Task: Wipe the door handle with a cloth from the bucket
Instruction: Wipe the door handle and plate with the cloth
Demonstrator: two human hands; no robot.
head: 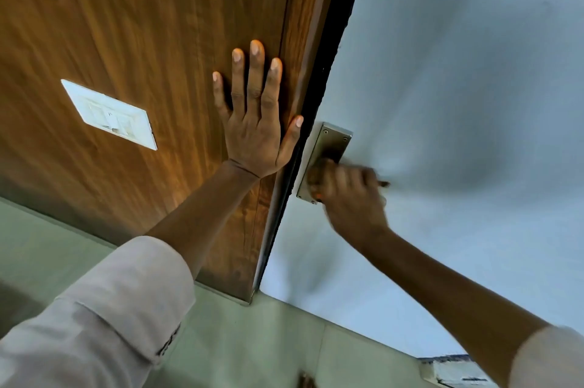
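Note:
The metal door handle plate (330,144) sits on the pale blue-grey door (442,87), close to its edge. My right hand (350,198) is blurred and closed around the handle lever, hiding most of it; only a dark tip (385,184) sticks out to the right. A small orange-brown bit of cloth (317,195) peeks out under the fingers against the plate. My left hand (256,122) lies flat with fingers spread on the brown wooden panel (142,24), left of the door's dark edge, holding nothing. No bucket is in view.
A white switch plate (109,114) is fixed to the wooden panel at the left. Pale tiled floor (252,340) lies below. A white and blue object (455,370) shows at the bottom right edge.

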